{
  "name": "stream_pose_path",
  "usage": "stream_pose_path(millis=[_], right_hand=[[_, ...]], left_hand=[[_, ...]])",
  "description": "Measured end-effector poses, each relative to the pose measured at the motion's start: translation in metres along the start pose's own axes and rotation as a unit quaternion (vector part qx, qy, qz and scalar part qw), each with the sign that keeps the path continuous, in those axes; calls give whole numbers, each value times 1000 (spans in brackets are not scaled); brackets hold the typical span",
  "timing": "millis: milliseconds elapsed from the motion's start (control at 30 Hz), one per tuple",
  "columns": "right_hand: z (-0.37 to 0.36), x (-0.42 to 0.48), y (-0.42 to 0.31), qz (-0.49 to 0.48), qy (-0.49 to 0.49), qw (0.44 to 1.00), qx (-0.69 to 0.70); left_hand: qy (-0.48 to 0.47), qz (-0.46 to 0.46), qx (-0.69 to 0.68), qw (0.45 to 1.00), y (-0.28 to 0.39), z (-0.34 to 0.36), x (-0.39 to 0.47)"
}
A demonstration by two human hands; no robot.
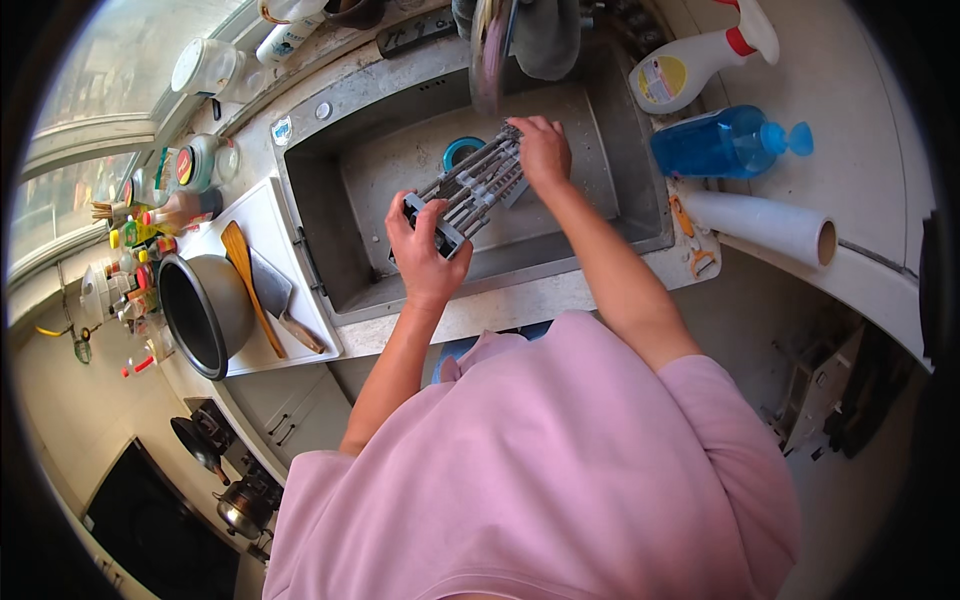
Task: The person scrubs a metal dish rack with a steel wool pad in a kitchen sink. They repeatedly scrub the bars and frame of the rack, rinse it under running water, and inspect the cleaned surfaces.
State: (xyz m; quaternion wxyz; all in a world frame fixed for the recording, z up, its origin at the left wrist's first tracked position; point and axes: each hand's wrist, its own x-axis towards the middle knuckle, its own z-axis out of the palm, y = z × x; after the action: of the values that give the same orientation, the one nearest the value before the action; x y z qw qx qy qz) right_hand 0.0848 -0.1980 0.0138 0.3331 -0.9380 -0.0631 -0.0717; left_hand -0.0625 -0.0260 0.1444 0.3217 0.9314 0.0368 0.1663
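Over a stainless steel sink (352,309), my two hands hold a long grey rack-like object (480,184) with several parallel rods and joints; its exact kind I cannot tell. My left hand (430,251) grips its near left end, a grey and black block, with fingers and thumb around it. At the upper right end, my right hand (544,152) has its fingers closed on the rods. The object is tilted, lower at the left in the picture. Behind it a blue ring (463,152) lies at the sink's bottom, partly hidden. The faucet's area is covered by hanging things above.
A white cutting board (319,330) left of the sink bears a wooden spatula (251,277), a cleaver (270,283) and a dark-mouthed pot (229,304). At right are a spray bottle (686,71), a blue liquid bottle (712,142), a plastic-film roll (757,221) and peelers (681,217).
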Motion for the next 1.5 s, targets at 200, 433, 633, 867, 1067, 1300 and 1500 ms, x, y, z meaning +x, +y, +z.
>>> stream_pose_path(millis=[200, 433, 633, 867, 1067, 1300, 1500], right_hand=[[-16, -18, -16, -26, -33, 997, 58], [-10, -12, -30, 29, -40, 999, 8], [-13, -11, -13, -48, -16, 999, 11], [-22, -26, -30, 0, -30, 999, 34], [-10, 5, 37, -73, -37, 997, 12], [-15, -1, 5, 35, -2, 999, -13], [-50, -34, -95, -113, -15, 990, 79]], left_hand=[[-9, -3, 6, 1000, -7, -3, -6], [3, 1, 28, 1000, -4, 1, -1], [-2, 10, 12, 1000, -7, -2, 0], [-2, 4, 27, 1000, -10, -5, -5], [-1, 16, 17, 1000, -4, -2, 4], [-14, 12, 26, 999, -8, 6, -4], [4, 4, 33, 999, 0, 11, 0]])
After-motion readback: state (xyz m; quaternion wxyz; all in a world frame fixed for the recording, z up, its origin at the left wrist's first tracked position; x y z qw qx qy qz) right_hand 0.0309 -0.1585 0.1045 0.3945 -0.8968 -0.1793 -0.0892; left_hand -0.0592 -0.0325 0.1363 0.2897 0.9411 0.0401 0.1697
